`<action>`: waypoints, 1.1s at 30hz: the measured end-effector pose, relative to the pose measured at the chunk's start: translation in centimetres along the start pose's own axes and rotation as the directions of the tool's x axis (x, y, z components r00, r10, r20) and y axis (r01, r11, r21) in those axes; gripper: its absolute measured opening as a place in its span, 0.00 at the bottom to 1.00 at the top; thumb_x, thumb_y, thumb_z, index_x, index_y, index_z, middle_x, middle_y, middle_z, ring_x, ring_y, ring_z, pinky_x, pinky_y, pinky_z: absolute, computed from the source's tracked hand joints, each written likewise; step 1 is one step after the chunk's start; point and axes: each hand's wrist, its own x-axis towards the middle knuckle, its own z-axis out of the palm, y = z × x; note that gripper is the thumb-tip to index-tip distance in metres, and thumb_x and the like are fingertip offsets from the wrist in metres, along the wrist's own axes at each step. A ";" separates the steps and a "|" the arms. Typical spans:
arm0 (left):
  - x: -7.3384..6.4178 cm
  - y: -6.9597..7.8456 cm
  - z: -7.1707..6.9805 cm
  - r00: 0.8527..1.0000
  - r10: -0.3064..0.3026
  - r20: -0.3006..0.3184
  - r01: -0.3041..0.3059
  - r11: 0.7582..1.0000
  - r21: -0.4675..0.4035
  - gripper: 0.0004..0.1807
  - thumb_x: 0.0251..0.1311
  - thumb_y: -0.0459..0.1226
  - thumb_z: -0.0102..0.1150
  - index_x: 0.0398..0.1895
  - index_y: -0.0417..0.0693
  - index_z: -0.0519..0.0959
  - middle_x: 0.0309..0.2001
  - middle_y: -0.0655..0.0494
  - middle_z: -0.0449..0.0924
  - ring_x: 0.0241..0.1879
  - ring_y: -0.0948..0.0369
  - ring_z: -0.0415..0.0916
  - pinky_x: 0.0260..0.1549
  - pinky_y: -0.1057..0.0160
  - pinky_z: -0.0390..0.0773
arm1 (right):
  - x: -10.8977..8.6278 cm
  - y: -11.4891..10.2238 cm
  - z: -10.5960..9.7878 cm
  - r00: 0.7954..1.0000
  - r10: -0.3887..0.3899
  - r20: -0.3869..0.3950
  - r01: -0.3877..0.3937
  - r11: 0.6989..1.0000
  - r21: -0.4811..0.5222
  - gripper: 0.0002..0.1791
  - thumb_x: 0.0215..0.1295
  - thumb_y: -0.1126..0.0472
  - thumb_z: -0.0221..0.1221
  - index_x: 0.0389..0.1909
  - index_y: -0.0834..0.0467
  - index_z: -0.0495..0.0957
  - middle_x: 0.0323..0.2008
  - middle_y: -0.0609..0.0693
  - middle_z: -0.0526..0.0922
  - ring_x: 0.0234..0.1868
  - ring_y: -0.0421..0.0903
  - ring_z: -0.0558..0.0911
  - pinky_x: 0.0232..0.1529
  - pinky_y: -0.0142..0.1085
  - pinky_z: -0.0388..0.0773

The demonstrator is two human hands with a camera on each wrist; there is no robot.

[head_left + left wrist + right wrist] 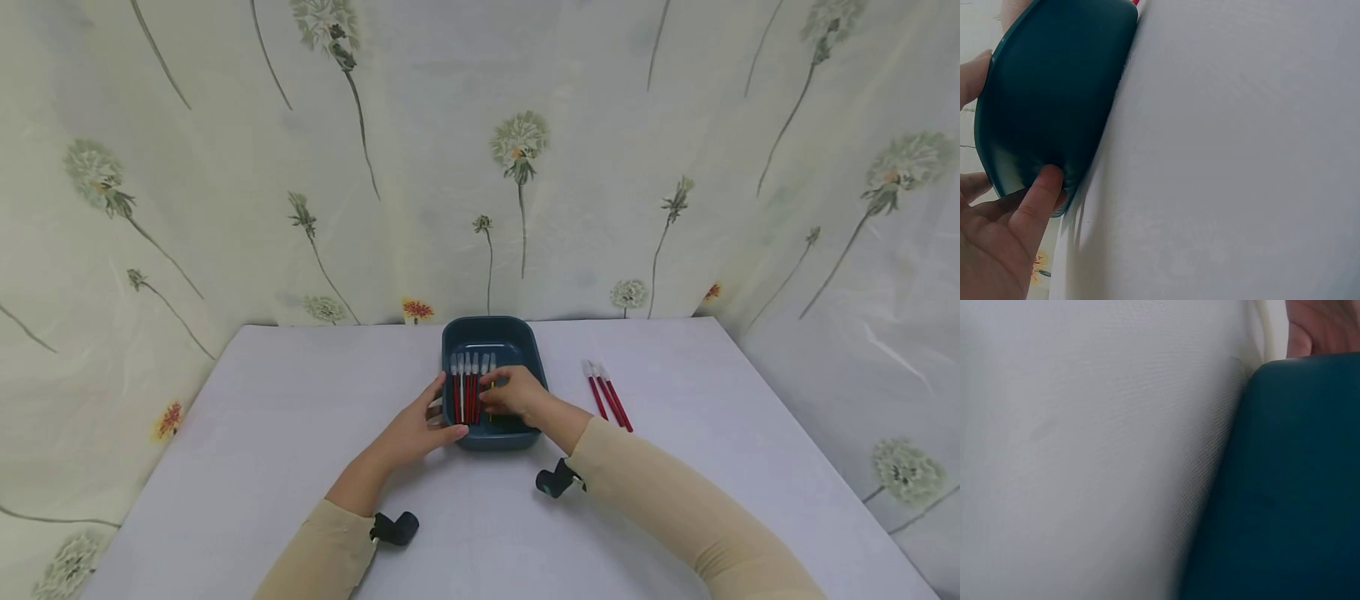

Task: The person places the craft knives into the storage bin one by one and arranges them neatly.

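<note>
A dark teal plastic bin (495, 442) stands on the white table, also filling much of the left wrist view and right wrist view. Several slim pens (465, 387), mostly red with clear caps, lie side by side along its left half. My left hand (416, 429) grips the bin's near left corner, thumb at the rim and a finger (1040, 197) pressed on the outer wall. Over the bin's right half, my right hand (516, 393) has curled fingers pinching a capped pen (492, 363), whose lower part the fingers largely hide.
Right of the bin, 3 more red pens (609, 396) with clear caps lie on the white tabletop (315, 392). A curtain (450, 167) printed with dandelions hangs behind and beside the table. Each wrist carries a small black camera (553, 480).
</note>
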 end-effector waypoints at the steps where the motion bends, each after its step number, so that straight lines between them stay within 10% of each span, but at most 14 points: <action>1: 0.0 0.0 0.0 1.000 0.000 0.000 0.000 1.000 0.003 0.54 0.60 0.47 0.70 0.82 0.60 0.44 0.77 0.45 0.53 0.68 0.44 0.67 0.60 0.49 0.74 | 0.0 0.0 0.0 1.000 -0.003 0.001 0.002 1.000 0.003 0.19 0.64 0.71 0.64 0.56 0.64 0.79 0.45 0.60 0.82 0.31 0.46 0.86 0.41 0.39 0.86; 33: 0.1 0.1 0.1 1.000 -0.015 -0.024 0.016 0.999 0.042 0.56 0.56 0.50 0.73 0.82 0.62 0.45 0.78 0.46 0.53 0.70 0.45 0.66 0.60 0.49 0.74 | -4.1 -2.3 -7.7 0.983 -0.158 0.092 0.174 0.961 -0.216 0.16 0.71 0.60 0.61 0.55 0.64 0.79 0.50 0.60 0.80 0.49 0.58 0.83 0.49 0.42 0.84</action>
